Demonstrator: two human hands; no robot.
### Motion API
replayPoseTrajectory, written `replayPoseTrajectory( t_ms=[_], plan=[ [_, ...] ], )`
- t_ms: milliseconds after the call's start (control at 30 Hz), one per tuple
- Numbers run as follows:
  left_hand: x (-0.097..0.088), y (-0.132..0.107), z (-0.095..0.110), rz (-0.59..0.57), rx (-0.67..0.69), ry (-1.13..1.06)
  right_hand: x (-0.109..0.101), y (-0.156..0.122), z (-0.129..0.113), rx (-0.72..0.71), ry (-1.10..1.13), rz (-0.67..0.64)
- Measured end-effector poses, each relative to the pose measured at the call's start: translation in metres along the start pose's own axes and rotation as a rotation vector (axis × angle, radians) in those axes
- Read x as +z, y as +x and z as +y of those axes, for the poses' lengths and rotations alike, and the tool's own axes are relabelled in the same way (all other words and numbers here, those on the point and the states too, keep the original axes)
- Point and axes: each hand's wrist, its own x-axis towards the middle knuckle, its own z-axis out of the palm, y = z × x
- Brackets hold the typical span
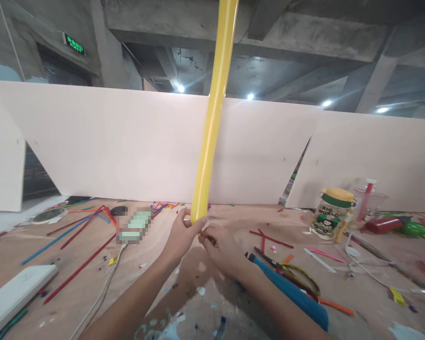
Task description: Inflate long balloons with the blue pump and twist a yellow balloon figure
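We're holding a long yellow balloon (pixel 210 137) upright above the table (pixel 241 219), mid-view; it's leaning slightly R toward the top & running out of frame there. Our L hand (pixel 180 236) is gripping its btm end, thumb & fingers closing round it. Our R hand (pixel 219 245) is meeting it just below, fingers bunching together at the tip, but we can't tell if they're pinching it, as the knuckles are hiding that spot. On the R, nr our forearm, a blue tube (pixel 306 303) is lying beside scissors (pixel 306 273) w/ yellow handles, & an orange strip (pixel 336 306) is lying just past them. Farther R, a cup (pixel 331 215) w/ a yellow lid is standing nr the back panel (pixel 134 146), w/ a red balloon (pixel 386 224) & a green balloon (pixel 412 229) lying beyond it. On the L, a white box (pixel 24 285) is resting by the edge of view, a blue strip (pixel 56 241) & a red strip (pixel 81 267) are lying behind it, & a cable (pixel 102 293) is trailing from a pixelated green item (pixel 136 226). Bits of scrap are dotting the tabletop below our hands.
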Motion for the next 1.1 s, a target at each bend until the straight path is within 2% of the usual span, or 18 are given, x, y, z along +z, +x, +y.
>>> replayPoseTrajectory(
  t_ms=[67,100,167,233,367,533,600,767,1100],
  plan=[
    [0.0,0.001,0.0,0.069,0.035,-0.061,0.003,-0.002,-0.005,-0.008,0.032,-0.04],
    [-0.001,0.002,0.002,0.059,-0.002,-0.142,0.004,-0.003,-0.007,-0.014,0.048,-0.069],
    [-0.004,0.005,0.005,-0.033,-0.154,-0.363,0.007,-0.004,-0.01,0.009,0.099,-0.11],
    [-0.006,0.007,0.01,-0.1,-0.251,-0.567,0.01,-0.004,-0.01,0.139,0.296,-0.135],
    [-0.007,0.008,0.017,0.033,-0.153,-0.71,0.015,-0.002,-0.003,0.435,0.807,-0.218],
    [-0.004,0.008,0.019,0.11,-0.036,-0.77,0.022,-0.004,-0.005,0.589,1.079,-0.339],
    [-0.003,0.008,0.019,0.118,-0.022,-0.788,0.024,-0.006,-0.01,0.647,1.189,-0.374],
    [0.001,0.003,0.019,0.107,-0.026,-0.849,0.027,-0.01,-0.019,0.796,1.627,-0.458],
    [0.003,0.001,0.019,0.074,-0.103,-0.956,0.027,-0.01,-0.018,0.797,1.632,-0.41]
  ],
)
